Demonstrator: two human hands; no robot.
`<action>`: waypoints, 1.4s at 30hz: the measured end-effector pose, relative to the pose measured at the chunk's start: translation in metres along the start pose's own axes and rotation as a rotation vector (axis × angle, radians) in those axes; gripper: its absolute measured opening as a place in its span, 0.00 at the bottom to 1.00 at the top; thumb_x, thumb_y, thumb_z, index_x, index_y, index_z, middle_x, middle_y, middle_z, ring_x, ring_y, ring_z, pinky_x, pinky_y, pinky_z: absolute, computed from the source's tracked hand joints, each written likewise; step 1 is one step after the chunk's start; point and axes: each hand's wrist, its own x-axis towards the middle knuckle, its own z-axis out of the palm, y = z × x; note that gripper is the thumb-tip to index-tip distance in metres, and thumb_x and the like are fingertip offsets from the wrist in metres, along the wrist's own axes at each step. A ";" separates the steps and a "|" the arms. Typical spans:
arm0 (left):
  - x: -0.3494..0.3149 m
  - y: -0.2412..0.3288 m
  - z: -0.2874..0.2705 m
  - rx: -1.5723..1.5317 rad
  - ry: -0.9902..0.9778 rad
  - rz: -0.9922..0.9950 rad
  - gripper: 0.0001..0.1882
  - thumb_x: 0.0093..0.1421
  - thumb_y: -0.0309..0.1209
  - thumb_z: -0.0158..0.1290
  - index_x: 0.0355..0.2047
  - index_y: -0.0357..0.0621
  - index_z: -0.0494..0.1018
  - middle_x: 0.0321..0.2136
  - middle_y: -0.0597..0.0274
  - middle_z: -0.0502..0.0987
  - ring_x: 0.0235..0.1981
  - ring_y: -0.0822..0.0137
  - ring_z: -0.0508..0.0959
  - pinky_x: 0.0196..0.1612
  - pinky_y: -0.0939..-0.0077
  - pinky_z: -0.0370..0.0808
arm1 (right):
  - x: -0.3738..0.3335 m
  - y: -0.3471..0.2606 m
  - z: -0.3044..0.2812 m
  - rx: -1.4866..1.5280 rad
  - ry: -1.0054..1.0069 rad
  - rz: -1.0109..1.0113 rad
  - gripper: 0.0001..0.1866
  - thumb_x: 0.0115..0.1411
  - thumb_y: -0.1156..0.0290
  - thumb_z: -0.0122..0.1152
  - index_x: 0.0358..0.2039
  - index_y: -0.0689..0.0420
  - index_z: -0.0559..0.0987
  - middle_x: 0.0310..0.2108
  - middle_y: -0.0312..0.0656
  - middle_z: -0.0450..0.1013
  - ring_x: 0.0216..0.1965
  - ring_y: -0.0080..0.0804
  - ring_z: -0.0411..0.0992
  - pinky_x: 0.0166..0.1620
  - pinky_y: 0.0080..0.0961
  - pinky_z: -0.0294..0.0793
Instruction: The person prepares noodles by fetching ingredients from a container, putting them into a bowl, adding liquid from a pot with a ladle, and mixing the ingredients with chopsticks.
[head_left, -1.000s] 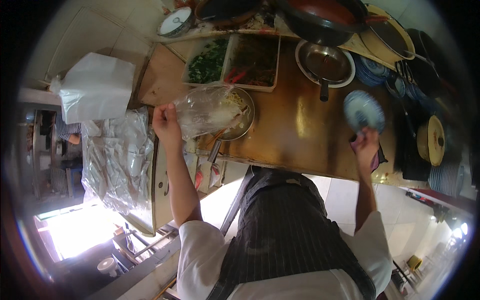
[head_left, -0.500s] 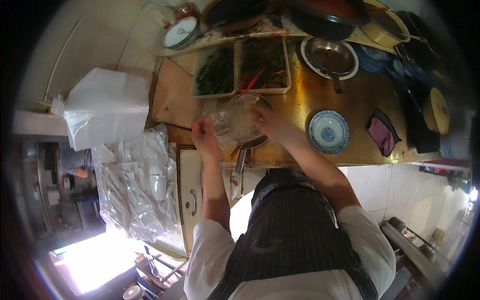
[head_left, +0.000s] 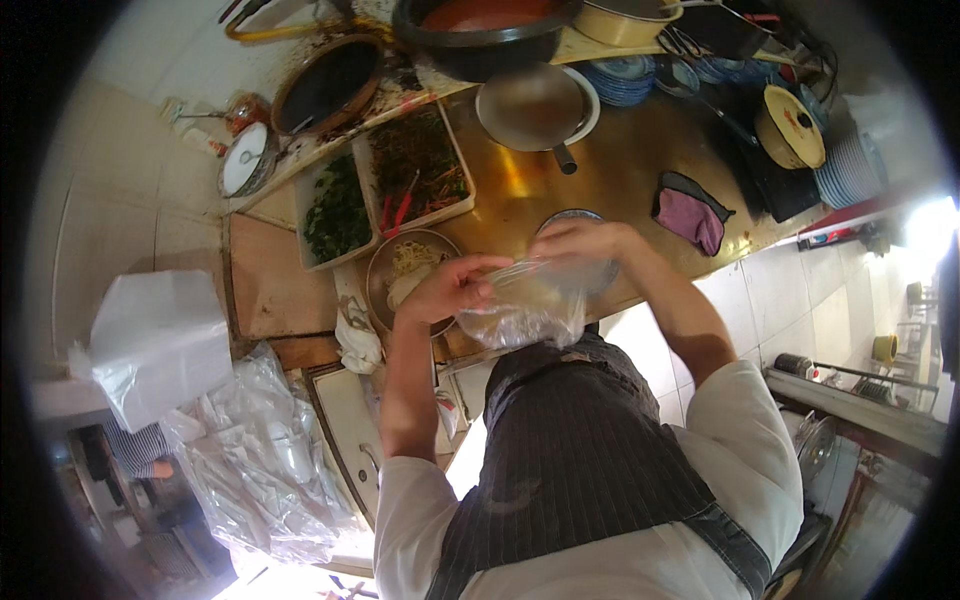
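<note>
Both hands are gripping a clear plastic bag (head_left: 525,310) that is hanging over the near edge of the brass-coloured counter (head_left: 610,190), just in front of the person's striped apron (head_left: 580,450). The left hand (head_left: 445,290) is pinching the bag's mouth at its left side with fingers curled closed, while the right hand (head_left: 580,243) is closing on the rim at the far side, partly covering a blue patterned plate (head_left: 572,216) beyond the bag. Just left of the bag, a metal bowl of noodles (head_left: 405,275) is sitting on the counter. Well to the right of the bag, a pink cloth (head_left: 692,218) is lying flat.
</note>
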 end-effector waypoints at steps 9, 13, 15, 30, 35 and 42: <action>0.152 -0.143 0.000 -0.769 0.638 0.072 0.14 0.59 0.39 0.55 0.37 0.40 0.73 0.28 0.68 0.73 0.26 0.73 0.71 0.29 0.81 0.68 | -0.029 0.133 -0.110 0.937 0.682 -0.348 0.11 0.62 0.69 0.50 0.40 0.60 0.76 0.39 0.43 0.75 0.36 0.29 0.74 0.37 0.29 0.75; 0.160 -0.168 0.005 -0.292 0.478 -0.375 0.15 0.61 0.40 0.52 0.40 0.42 0.71 0.30 0.66 0.73 0.24 0.73 0.70 0.25 0.79 0.67 | -0.019 0.245 -0.158 0.523 0.682 0.050 0.11 0.58 0.79 0.49 0.42 0.62 0.74 0.29 0.38 0.71 0.27 0.24 0.68 0.33 0.24 0.72; 0.139 -0.157 0.028 -0.364 0.481 -0.472 0.16 0.62 0.40 0.50 0.44 0.43 0.69 0.28 0.66 0.72 0.20 0.73 0.68 0.21 0.78 0.64 | -0.034 0.249 -0.122 0.683 0.605 0.084 0.06 0.56 0.77 0.53 0.34 0.61 0.76 0.28 0.39 0.72 0.28 0.26 0.70 0.31 0.25 0.71; 0.137 -0.093 0.124 -1.015 0.635 -0.056 0.16 0.62 0.37 0.46 0.46 0.42 0.68 0.35 0.62 0.76 0.26 0.70 0.76 0.17 0.79 0.70 | -0.025 0.160 0.011 -0.351 1.063 -0.459 0.19 0.61 0.69 0.53 0.51 0.62 0.67 0.44 0.44 0.70 0.42 0.33 0.71 0.43 0.29 0.73; 0.113 -0.105 0.077 -0.791 0.563 -0.153 0.18 0.60 0.37 0.48 0.46 0.39 0.69 0.36 0.61 0.75 0.31 0.67 0.77 0.27 0.77 0.76 | -0.029 0.125 0.011 0.025 1.351 -0.331 0.20 0.61 0.67 0.54 0.51 0.61 0.67 0.44 0.43 0.70 0.43 0.30 0.69 0.45 0.28 0.72; 0.097 -0.072 0.071 0.127 0.637 0.230 0.30 0.58 0.43 0.51 0.55 0.39 0.59 0.36 0.57 0.73 0.32 0.67 0.73 0.34 0.74 0.71 | -0.025 0.083 0.015 0.238 1.186 -0.513 0.20 0.59 0.71 0.59 0.51 0.58 0.67 0.44 0.41 0.71 0.44 0.30 0.70 0.47 0.26 0.70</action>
